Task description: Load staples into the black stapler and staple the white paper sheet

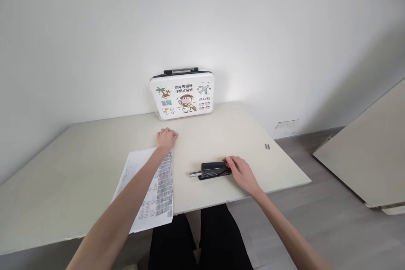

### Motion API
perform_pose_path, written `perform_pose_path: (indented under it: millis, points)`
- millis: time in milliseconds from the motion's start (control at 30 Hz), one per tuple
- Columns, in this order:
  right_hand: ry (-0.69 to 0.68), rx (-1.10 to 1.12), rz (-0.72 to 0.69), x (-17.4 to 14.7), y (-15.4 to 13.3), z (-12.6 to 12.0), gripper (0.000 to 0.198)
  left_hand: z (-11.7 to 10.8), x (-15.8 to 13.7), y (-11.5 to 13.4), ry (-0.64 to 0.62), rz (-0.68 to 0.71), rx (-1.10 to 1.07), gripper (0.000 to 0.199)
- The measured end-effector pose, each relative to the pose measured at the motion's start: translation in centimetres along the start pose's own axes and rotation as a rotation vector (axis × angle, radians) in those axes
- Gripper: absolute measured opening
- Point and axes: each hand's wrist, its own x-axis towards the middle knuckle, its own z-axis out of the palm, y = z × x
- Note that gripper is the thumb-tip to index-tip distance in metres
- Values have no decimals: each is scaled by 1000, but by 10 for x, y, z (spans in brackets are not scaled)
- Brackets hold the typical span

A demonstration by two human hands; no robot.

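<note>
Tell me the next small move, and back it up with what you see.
I would bring the left hand across to the metal tray of the stapler. That tray juts from the stapler's left end, the right hand grips the other end, and the left fingertips seem to pinch a small grey piece, perhaps staples.

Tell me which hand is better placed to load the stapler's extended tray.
Left, most likely. The left hand seems to hold a small grey piece, and the tray points leftward. The right hand is on the stapler's opposite end, better suited to steadying it.
</note>
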Motion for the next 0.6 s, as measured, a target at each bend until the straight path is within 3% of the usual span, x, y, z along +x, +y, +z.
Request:
perform_pose_path:
  millis: [267,467,600]
  points:
    - [1,-4,-6,0,-1,-2,49,-20,-33,19,-59,113,-242,21]
    - [12,-27,-15,-1,0,-2,50,-45,-92,40,-179,170,-489,29]
    - [11,-27,-20,-2,-2,-2,52,-59,-132,53,-264,112,-616,38]
